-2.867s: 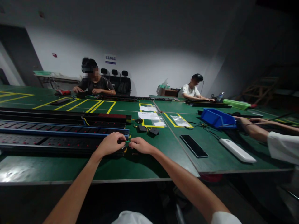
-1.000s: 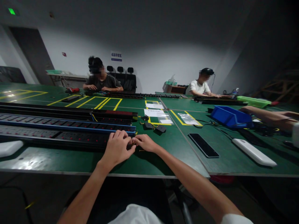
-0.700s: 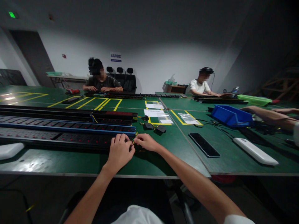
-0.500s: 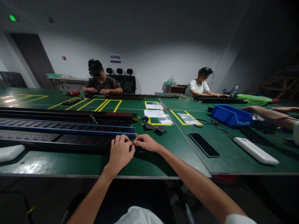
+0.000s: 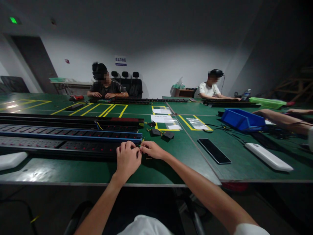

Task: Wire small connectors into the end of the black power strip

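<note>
Long black strips with rows of sockets [image 5: 85, 147] lie side by side on the green table, one with a blue edge [image 5: 122, 134]. At the right end of the nearest strip, my left hand [image 5: 128, 159] is closed, its fingertips on the strip's end. My right hand [image 5: 153, 150] pinches close beside it, the fingertips of both hands nearly meeting. Small green and yellow wires show between them, but what exactly each hand grips is too small to make out. Beyond my right hand lie small black parts [image 5: 167, 135] joined by yellow wires.
A black phone [image 5: 214, 151] and a white power bank [image 5: 268, 156] lie to the right. Behind them is a blue bin [image 5: 243, 120], with another person's arm [image 5: 283, 119] beside it. Two people sit across the table [image 5: 186, 143]. A white device [image 5: 12, 161] lies at the left.
Both hands stay at the strip's end with only slight finger shifts. The person at the far right of the table has moved a hand slightly.
</note>
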### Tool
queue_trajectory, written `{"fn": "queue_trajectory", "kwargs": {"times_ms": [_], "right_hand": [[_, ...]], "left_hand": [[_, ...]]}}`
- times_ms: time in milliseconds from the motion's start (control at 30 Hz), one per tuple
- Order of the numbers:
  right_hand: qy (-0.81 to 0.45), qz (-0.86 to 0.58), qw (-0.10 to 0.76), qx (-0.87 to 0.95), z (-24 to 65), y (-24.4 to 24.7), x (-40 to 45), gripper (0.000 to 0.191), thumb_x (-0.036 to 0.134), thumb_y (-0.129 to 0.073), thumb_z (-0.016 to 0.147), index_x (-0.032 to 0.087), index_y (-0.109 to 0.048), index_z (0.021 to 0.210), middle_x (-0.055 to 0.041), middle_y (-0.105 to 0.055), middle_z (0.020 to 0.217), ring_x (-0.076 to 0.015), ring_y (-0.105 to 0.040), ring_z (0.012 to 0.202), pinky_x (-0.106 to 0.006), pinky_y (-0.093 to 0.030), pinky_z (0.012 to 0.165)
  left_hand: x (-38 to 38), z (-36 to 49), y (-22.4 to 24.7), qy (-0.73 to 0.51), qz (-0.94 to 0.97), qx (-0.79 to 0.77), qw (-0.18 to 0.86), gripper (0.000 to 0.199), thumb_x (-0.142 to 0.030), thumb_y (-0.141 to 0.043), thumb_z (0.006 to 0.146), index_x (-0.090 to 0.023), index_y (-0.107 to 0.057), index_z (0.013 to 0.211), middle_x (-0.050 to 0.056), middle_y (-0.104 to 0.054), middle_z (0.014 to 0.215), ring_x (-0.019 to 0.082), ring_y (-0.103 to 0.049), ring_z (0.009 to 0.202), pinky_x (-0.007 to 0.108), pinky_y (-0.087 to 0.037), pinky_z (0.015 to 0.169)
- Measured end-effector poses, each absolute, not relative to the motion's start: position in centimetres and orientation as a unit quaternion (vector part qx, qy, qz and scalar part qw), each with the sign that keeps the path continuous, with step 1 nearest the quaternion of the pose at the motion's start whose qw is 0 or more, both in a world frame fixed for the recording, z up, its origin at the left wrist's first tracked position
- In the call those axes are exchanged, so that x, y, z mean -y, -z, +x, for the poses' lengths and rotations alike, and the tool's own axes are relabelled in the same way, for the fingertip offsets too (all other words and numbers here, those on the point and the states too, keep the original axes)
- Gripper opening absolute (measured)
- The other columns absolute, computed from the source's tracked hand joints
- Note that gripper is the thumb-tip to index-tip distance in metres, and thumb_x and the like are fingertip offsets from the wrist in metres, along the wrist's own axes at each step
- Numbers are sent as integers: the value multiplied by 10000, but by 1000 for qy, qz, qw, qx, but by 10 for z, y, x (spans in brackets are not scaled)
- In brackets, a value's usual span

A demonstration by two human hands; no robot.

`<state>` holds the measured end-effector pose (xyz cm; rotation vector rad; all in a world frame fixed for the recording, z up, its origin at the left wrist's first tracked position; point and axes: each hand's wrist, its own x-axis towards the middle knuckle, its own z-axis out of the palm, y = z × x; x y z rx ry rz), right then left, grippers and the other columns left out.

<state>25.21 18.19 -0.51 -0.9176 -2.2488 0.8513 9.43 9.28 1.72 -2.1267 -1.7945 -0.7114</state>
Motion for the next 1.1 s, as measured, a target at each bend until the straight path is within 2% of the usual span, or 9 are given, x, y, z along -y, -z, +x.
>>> {"fn": "queue_trajectory", "kwargs": {"times_ms": [233,500,1100], "right_hand": [[-286,-342,267,855,251,-2,-177,206,238,-524,929,170,-604,752,18,-607,699,-108,-504,632,-214,-314,589],[-244,-339,271,867,249,3,-179,222,236,-495,937,172,-586,745,21,-555,683,-110,-473,632,-221,-301,602],[-359,-325,326,812,251,12,-186,196,332,-561,880,163,-598,789,26,-552,701,-110,-481,645,-215,-353,593]], "left_hand": [[-87,94,-14,238,-745,606,145,143,-343,-615,819,-238,-705,853,107,-613,1094,320,-483,1085,484,-408,870],[-89,95,-11,262,-726,622,130,111,-295,-618,819,-226,-684,876,115,-624,1082,310,-493,1062,480,-413,885],[-93,93,-5,293,-736,604,90,104,-253,-622,824,-260,-726,836,62,-625,1243,301,-479,1187,485,-398,954]]}}
